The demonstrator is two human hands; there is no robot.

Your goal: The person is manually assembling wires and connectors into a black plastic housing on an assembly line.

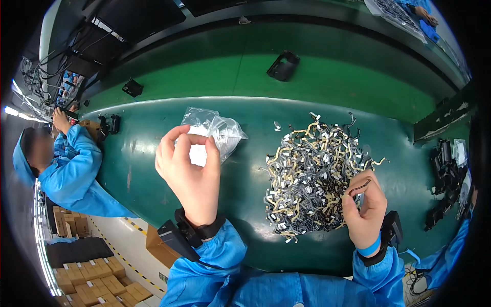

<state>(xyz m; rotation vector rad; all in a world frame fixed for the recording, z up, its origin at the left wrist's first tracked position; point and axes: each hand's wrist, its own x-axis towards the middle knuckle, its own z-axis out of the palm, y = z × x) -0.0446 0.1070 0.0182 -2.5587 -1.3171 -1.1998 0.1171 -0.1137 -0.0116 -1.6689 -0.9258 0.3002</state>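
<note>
My left hand (186,166) is raised over the table beside a clear plastic bag (230,134). Its thumb and forefinger meet in a pinch; whatever lies between the tips, if anything, is too small to make out. White pieces show in and under the bag, partly hidden by the hand. A short dark cable (360,188) is pinched between the thumb and fingers of my right hand (367,210). That hand is at the right edge of a large heap of short cables (312,179), black, grey and yellowish with small white connectors.
The green table (245,204) carries black plastic parts (445,174) at the right. A small clear piece (277,125) lies near the heap. Beyond the table's far edge sit a black housing (284,65) and another black part (133,87). A co-worker in blue (76,163) is at the left.
</note>
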